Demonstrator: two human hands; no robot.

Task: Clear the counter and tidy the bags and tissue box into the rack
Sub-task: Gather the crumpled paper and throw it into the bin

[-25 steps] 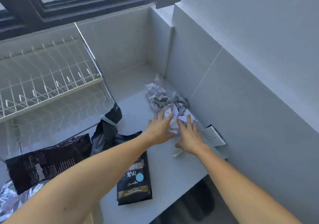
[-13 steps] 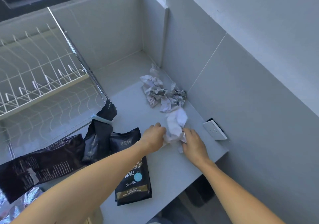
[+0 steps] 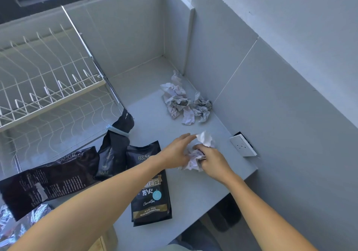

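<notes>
Both hands meet over a crumpled white paper wad point(image 3: 203, 142) near the counter's right edge. My right hand point(image 3: 212, 160) is closed on its lower part; my left hand point(image 3: 177, 151) pinches its upper edge with the fingertips. More crumpled papers point(image 3: 184, 103) lie in a heap by the wall corner. A black coffee bag point(image 3: 151, 194) lies flat under my left forearm. A clipped black bag point(image 3: 114, 150) leans beside it, and a long dark bag point(image 3: 48, 181) lies to the left. The white wire rack point(image 3: 48, 88) stands at the left. No tissue box is in view.
A loose white socket plate point(image 3: 243, 144) rests against the right wall. Silver foil packaging point(image 3: 11, 225) shows at the bottom left. The grey counter point(image 3: 193, 188) ends at a front edge with dark floor below. Tiled walls close the back and right.
My hands pulled one paper wad away from the heap toward me and closed on it. The view tilted downward, so the window has left the frame.
</notes>
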